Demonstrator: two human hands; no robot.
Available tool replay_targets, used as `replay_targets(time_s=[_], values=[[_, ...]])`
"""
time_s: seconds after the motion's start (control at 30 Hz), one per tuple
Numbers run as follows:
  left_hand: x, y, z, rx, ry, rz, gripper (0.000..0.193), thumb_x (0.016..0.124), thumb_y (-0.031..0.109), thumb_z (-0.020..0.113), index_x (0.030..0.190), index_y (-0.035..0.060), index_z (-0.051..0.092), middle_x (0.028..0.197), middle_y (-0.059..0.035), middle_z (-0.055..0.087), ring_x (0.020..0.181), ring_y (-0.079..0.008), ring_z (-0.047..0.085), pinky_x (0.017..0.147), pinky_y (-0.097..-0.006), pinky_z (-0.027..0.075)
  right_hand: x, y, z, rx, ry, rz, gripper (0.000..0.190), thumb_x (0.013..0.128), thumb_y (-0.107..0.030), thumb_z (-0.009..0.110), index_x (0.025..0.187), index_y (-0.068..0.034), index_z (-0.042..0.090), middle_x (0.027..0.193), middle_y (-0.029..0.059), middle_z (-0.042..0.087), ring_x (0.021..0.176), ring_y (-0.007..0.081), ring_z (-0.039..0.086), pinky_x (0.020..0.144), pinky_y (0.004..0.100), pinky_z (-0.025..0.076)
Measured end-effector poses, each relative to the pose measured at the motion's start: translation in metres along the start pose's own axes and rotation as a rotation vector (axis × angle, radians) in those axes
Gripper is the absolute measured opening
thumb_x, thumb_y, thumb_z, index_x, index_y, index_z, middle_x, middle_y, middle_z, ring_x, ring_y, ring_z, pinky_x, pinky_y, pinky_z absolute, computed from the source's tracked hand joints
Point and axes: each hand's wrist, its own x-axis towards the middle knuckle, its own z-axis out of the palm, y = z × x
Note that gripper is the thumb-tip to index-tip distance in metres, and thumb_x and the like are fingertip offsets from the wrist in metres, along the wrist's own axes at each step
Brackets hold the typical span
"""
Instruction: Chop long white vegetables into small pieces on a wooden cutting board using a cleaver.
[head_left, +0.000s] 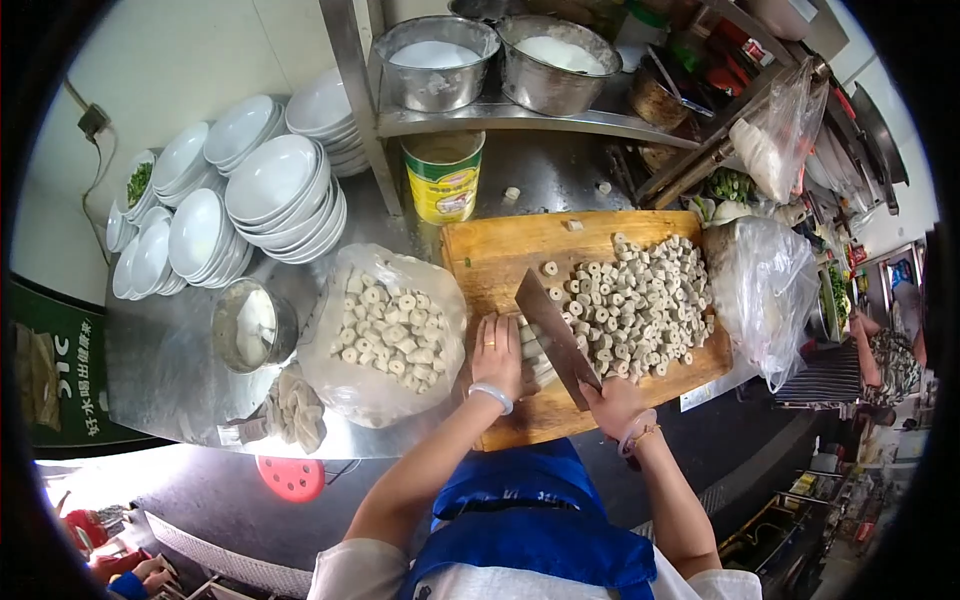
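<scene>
My right hand (613, 405) grips the handle of a broad cleaver (553, 326), whose blade stands slanted over the wooden cutting board (495, 259). Left of the blade, my left hand (498, 356) lies palm down, holding a bundle of long pale grey food sticks (535, 352) against the board. The blade hides part of the bundle. Right of the cleaver spreads a heap of short cut pieces (645, 307), each with a hole through the middle. More such pieces fill a clear plastic bag (439, 281) beside the board's left edge.
Stacked white bowls (274, 180) and a metal pot (281, 330) stand to the left. A yellow-green tin (444, 180) sits behind the board, below a metal shelf (525, 120) bearing basins of white contents. Another plastic bag (765, 292) adjoins the board's right side. A co-worker (892, 367) is at far right.
</scene>
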Motion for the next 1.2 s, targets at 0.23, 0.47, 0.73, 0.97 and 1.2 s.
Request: replay_targets(time_s=[0.23, 0.47, 0.73, 0.97, 1.2], values=[[0.004, -0.012, 0.028, 0.152, 0.12, 0.028, 0.068, 0.074, 0.015, 0.059, 0.133, -0.0073, 0.034, 0.132, -0.0191, 0.037, 0.128, -0.0342, 0.032, 0.113, -0.0445, 0.022, 0.038, -0.029, 0.01, -0.008, -0.12, 0.05, 0.049, 0.091, -0.037, 0.049, 0.082, 0.009, 0.064, 0.083, 0.0301, 0.063, 0.084, 0.0431, 0.062, 0.077, 0.048, 0.049], [0.007, -0.002, 0.006, 0.098, -0.031, 0.011, 0.074, 0.066, 0.01, 0.063, 0.131, -0.0094, 0.033, 0.132, -0.022, 0.036, 0.128, -0.0368, 0.031, 0.114, -0.0447, 0.019, 0.072, -0.039, 0.057, -0.034, 0.176, 0.141, 0.052, 0.09, -0.044, 0.049, 0.084, 0.005, 0.066, 0.085, 0.0288, 0.064, 0.084, 0.0436, 0.063, 0.074, 0.0468, 0.052], [0.0, -0.008, 0.013, 0.147, -0.003, 0.02, 0.09, 0.057, 0.015, 0.073, 0.134, -0.0072, 0.031, 0.134, -0.0194, 0.034, 0.129, -0.0355, 0.03, 0.114, -0.0441, 0.019, 0.072, -0.032, 0.007, 0.187, -0.157, 0.044, 0.054, 0.089, -0.041, 0.054, 0.076, 0.01, 0.062, 0.077, 0.0307, 0.063, 0.08, 0.0421, 0.064, 0.07, 0.0487, 0.052], [0.003, 0.006, 0.003, 0.146, -0.091, -0.043, 0.1, 0.053, 0.022, 0.079, 0.135, -0.0056, 0.029, 0.136, -0.0184, 0.032, 0.13, -0.0361, 0.027, 0.115, -0.0445, 0.016, 0.059, -0.007, 0.069, 0.062, 0.18, 0.004, 0.054, 0.088, -0.045, 0.053, 0.078, 0.007, 0.065, 0.079, 0.0285, 0.063, 0.077, 0.0441, 0.063, 0.07, 0.0488, 0.051], [0.001, 0.003, 0.005, 0.065, -0.085, -0.091, 0.12, 0.047, 0.046, 0.084, 0.137, -0.0045, 0.024, 0.139, -0.0187, 0.031, 0.132, -0.0372, 0.026, 0.114, -0.0439, 0.017, 0.069, 0.044, 0.082, 0.117, 0.173, -0.106, 0.054, 0.086, -0.045, 0.056, 0.074, 0.007, 0.065, 0.072, 0.0281, 0.063, 0.073, 0.0419, 0.064, 0.067, 0.0465, 0.052]])
